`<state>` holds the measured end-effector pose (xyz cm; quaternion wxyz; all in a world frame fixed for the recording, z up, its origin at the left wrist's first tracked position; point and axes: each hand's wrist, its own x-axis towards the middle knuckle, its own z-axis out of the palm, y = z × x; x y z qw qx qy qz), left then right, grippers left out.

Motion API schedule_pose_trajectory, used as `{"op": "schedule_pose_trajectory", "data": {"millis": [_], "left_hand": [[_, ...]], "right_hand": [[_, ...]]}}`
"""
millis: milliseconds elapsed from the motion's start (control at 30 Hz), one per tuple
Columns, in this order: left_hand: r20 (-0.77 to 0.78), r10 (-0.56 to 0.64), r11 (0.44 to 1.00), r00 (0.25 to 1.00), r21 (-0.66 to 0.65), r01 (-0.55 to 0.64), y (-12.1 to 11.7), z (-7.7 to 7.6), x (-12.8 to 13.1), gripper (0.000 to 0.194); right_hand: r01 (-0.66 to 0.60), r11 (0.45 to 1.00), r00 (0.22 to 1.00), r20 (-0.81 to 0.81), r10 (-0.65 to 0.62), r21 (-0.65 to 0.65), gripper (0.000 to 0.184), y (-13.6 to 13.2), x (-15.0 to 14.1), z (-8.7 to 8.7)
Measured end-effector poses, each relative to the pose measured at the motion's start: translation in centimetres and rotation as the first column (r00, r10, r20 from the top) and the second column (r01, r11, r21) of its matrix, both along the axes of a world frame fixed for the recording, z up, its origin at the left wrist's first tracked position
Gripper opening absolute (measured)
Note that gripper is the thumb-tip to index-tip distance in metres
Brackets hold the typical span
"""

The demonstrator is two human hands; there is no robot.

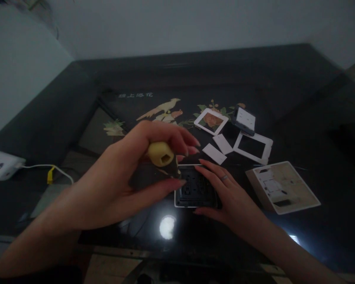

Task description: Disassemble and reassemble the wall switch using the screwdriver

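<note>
My left hand [130, 173] is closed round a screwdriver with a yellow and black handle [162, 157], its shaft pointing down toward a dark switch module [193, 189] with a white rim on the black glossy table [195, 79]. The tip is hidden behind the handle and my fingers. My right hand [227, 193] rests on the right side of the module, fingers laid flat along its top and its thumb at the lower edge, steadying it. A ring shows on one finger.
Behind the module lie two white frames [210, 120] [253, 146], two small white rocker covers [218, 149] and a dark switch unit [244, 119]. A beige back box [284, 186] sits at the right. A white device [1, 163] with a cable lies at the left edge.
</note>
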<state>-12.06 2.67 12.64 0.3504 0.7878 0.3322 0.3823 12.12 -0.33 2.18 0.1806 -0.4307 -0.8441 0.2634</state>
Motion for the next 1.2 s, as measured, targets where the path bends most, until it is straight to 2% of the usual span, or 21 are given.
{"op": "schedule_pose_trajectory", "data": {"millis": [33, 100, 200, 333, 400, 567, 800, 967, 1133, 1200], "left_hand": [[0.025, -0.020, 0.998, 1.000, -0.059, 0.021, -0.1, 0.2, -0.1, 0.049], [0.000, -0.076, 0.993, 0.997, -0.085, 0.076, 0.0, 0.5, -0.3, 0.050], [-0.109, -0.104, 0.993, 0.989, 0.045, 0.110, 0.3, 0.1, -0.4, 0.047], [-0.179, -0.032, 0.965, 0.983, 0.250, 0.077, 0.6, -0.8, -0.1, 0.038], [-0.198, -0.016, 0.951, 0.980, 0.300, 0.077, 0.7, -0.9, -0.1, 0.036], [-0.293, -0.095, 0.971, 0.951, 0.185, 0.154, 0.8, -0.3, -0.9, 0.044], [-0.320, -0.021, 0.945, 0.947, 0.303, 0.123, 0.6, 0.2, -0.9, 0.023], [-0.231, -0.087, 0.958, 0.969, 0.248, 0.145, 1.0, 0.6, -0.4, 0.032], [-0.278, -0.033, 0.932, 0.960, 0.338, 0.130, 0.8, 0.4, -0.4, 0.026], [-0.312, 0.020, 0.940, 0.950, 0.330, 0.089, 0.2, 0.3, -0.4, 0.021]], "right_hand": [[0.000, 1.000, 1.000, 0.000, 0.000, -0.002, 0.086, 0.0, 0.0, 0.0], [0.001, 1.000, 1.000, -0.002, -0.001, -0.006, 0.085, 0.0, 0.0, 0.0], [0.001, 1.000, 1.000, -0.002, -0.001, -0.014, 0.084, 0.0, 0.0, 0.0], [0.003, 1.000, 1.000, -0.007, -0.003, -0.019, 0.084, 0.0, 0.0, 0.0], [0.003, 1.000, 1.000, -0.013, -0.003, -0.030, 0.086, 0.0, 0.0, 0.0], [0.001, 1.000, 1.000, -0.008, -0.001, -0.022, 0.088, 0.0, 0.1, 0.0], [0.000, 1.000, 1.000, 0.008, 0.000, 0.005, 0.085, 0.0, 0.0, 0.0], [0.002, 1.000, 1.000, 0.018, -0.002, -0.012, 0.083, 0.0, 0.0, 0.1], [0.009, 1.000, 1.000, 0.019, -0.009, -0.023, 0.084, 0.1, 0.0, 0.1], [0.010, 1.000, 1.000, 0.016, -0.010, -0.019, 0.085, 0.1, 0.0, -0.1]]}}
